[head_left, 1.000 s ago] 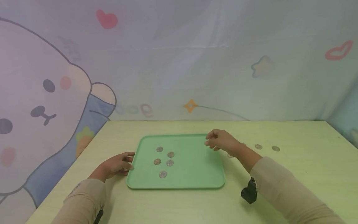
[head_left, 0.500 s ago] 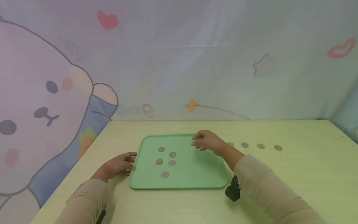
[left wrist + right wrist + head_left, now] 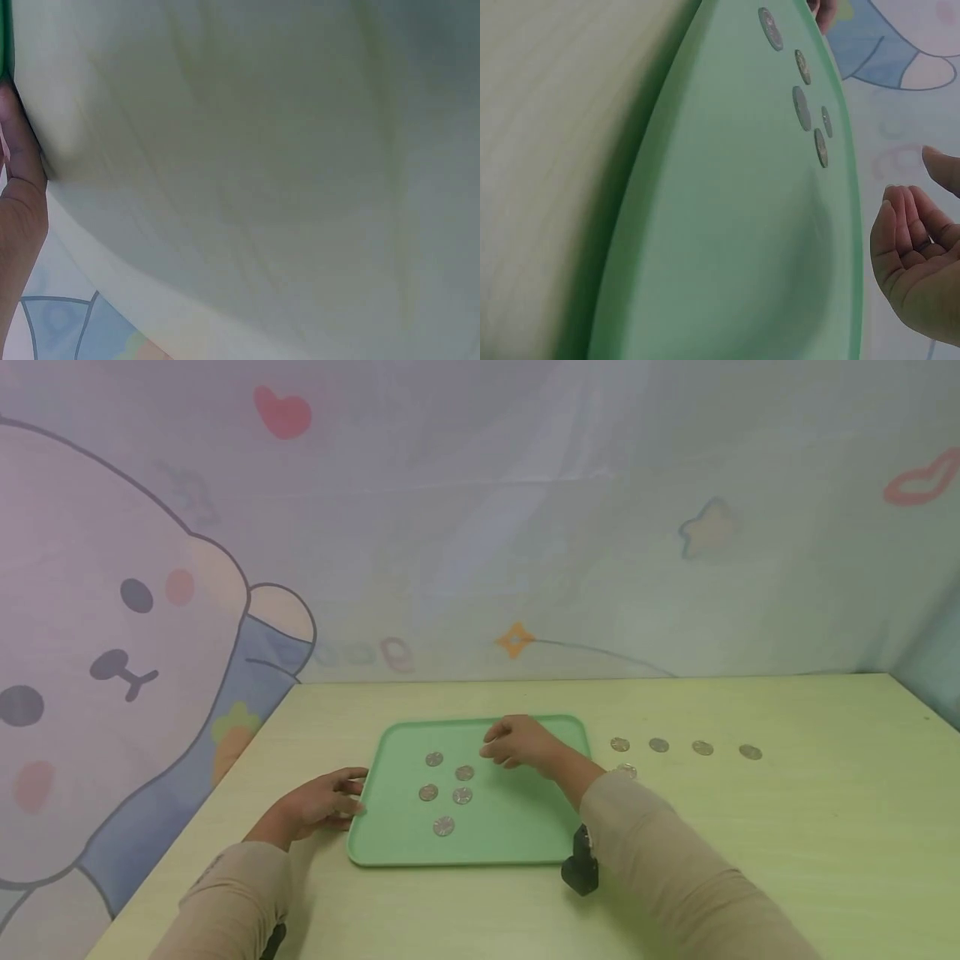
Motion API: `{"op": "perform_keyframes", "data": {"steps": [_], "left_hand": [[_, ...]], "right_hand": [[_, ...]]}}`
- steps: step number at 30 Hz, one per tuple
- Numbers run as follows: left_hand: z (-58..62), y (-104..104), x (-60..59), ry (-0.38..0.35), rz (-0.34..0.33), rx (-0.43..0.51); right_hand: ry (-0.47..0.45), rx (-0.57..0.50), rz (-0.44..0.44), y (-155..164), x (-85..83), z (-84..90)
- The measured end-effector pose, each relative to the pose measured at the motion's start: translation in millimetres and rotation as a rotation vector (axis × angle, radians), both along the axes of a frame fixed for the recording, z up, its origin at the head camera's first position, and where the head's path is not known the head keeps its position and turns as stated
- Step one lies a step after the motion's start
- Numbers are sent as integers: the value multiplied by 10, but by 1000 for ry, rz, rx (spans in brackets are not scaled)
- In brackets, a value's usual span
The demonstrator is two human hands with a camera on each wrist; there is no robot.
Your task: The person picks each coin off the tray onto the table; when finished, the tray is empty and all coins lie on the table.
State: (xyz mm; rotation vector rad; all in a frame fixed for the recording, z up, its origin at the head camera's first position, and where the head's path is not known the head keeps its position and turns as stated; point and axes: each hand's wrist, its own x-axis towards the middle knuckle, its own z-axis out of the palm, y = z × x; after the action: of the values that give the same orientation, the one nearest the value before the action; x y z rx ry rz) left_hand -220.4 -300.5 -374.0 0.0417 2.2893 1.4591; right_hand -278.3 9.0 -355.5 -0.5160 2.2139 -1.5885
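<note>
A green tray (image 3: 525,827) lies on the pale table, with several silver coins (image 3: 462,795) lying on its left half. My right hand (image 3: 517,743) hovers over the tray's far middle, just right of the coins, fingers loosely curled. In the right wrist view the right hand (image 3: 911,255) shows its thumb held apart and nothing between the fingers; the coins (image 3: 802,105) lie beyond it on the tray (image 3: 735,247). My left hand (image 3: 322,802) rests on the table with its fingertips against the tray's left rim. The left wrist view shows only a finger (image 3: 19,195) on the table.
Several more coins (image 3: 658,745) lie in a row on the table right of the tray, with one coin (image 3: 627,770) just in front of the row. A black wrist camera (image 3: 581,864) hangs under my right sleeve. A cartoon curtain stands behind the table.
My right hand has moved left from the tray's right edge to above its middle, uncovering the coins on the table. The left hand has stayed put.
</note>
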Motion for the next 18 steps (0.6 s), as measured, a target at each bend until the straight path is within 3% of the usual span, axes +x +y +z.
{"op": "perform_keyframes", "data": {"steps": [7, 18], "left_hand": [[-16, -5, -11, 0, -1, 5], [4, 4, 0, -5, -1, 7]], "right_hand": [[7, 47, -10, -149, -55, -87], [80, 255, 3, -353, -79, -90]]}}
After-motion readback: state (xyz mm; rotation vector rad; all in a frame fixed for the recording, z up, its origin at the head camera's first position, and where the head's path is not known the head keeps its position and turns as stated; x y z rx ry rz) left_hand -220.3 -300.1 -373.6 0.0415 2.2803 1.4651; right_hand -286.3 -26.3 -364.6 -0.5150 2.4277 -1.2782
